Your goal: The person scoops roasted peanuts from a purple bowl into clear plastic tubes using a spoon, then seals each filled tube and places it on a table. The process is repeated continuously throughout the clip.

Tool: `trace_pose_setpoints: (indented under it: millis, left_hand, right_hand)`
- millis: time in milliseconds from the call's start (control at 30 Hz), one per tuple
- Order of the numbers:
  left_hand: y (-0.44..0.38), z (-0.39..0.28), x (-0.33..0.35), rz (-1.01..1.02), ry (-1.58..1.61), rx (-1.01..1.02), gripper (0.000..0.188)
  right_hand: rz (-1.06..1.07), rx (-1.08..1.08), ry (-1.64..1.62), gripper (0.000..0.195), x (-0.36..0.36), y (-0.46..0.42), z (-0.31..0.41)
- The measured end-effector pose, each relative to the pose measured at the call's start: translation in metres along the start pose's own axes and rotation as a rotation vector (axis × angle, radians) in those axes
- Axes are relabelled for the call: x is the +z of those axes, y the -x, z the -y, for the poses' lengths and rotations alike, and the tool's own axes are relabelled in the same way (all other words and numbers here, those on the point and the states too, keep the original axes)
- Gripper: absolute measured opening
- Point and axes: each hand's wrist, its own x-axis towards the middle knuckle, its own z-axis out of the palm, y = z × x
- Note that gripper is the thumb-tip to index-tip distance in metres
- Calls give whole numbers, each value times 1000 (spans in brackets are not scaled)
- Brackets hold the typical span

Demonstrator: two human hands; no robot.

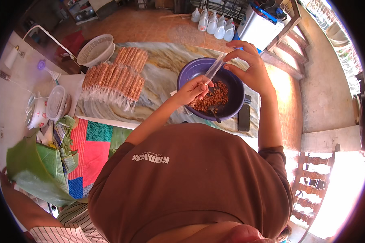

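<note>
My left hand (194, 90) grips the lower part of a narrow clear plastic bag (214, 69) above a purple plastic basin (241, 104). My right hand (246, 65) is at the bag's upper end, fingers spread; whether a fingertip touches the plastic cannot be told. Reddish-brown nuts (216, 96) lie in the basin, with a dark-handled spoon (214, 114) among them. Some nuts show just under my left hand, perhaps in the bag's lower end. On the marble-patterned table (161, 73), to the left, filled narrow bags (112, 80) with tied clear ends lie in rows.
A black phone (244, 118) lies right of the basin. A white plastic basket (95, 50) stands at the table's far left. A lidded container (57, 103) and banana leaves (33, 167) are at the left, near another person's arm (27, 206). Plastic jugs (212, 26) stand on the floor beyond.
</note>
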Motion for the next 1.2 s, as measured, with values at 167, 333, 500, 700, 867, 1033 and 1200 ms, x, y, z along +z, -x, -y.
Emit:
trace_pose_setpoints:
  millis: [167, 333, 500, 700, 867, 1033, 1200]
  left_hand:
    - [8, 1, -6, 65, 39, -83, 39]
    - [25, 4, -22, 75, -65, -71, 44]
    - [68, 1, -40, -55, -64, -206, 48]
    - [109, 7, -49, -257, -150, -404, 55]
    - [119, 11, -42, -304, -234, -451, 59]
    - [127, 18, -40, -353, -185, -480, 52]
    - [142, 20, -37, -422, -169, -533, 49]
  right_hand:
    - [110, -11, 45, 13, -2, -1, -2]
    - [68, 74, -46, 26, 8, 22, -4]
    - [531, 233, 193, 73, 65, 121, -44]
    - [696, 288, 79, 39, 128, 190, -49]
    - [285, 561, -194, 24, 147, 193, -113]
    - [-109, 928, -551, 27, 161, 147, -173]
    - [-362, 973, -718, 28, 213, 138, -227]
